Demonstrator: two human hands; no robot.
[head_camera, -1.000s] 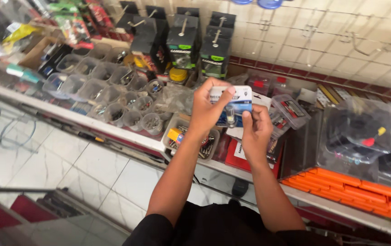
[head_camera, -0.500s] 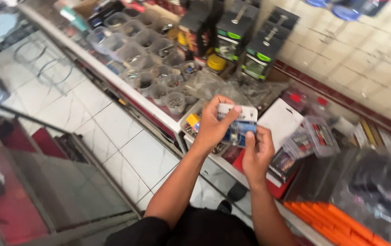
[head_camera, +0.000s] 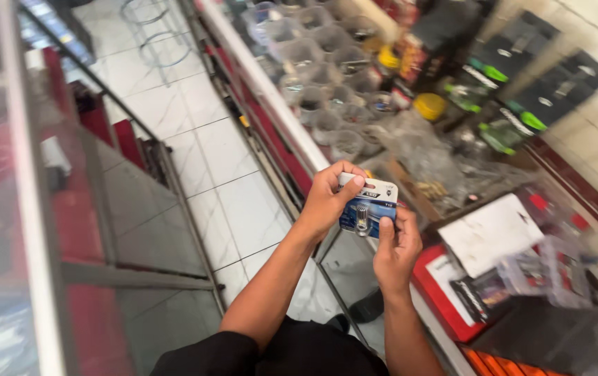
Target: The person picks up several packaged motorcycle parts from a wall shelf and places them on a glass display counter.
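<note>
Held above the near edge of the glass counter [head_camera: 327,257], small blue-and-white blister card with metal part [head_camera: 367,205]: left hand [head_camera: 327,202] pinches its upper-left corner, right hand [head_camera: 396,247] closed on lower edge, long axis roughly level

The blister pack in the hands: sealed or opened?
Cannot tell. The blue-and-white blister pack is held between the left hand and right hand, small metal part visible inside; edges blurred.

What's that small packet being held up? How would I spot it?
Look above the long counter crowded with clear plastic cups. There the left hand and right hand hold a small blister card between them. Unlike the dark hanging packs behind, it is white and blue with a small metal part showing.
</note>
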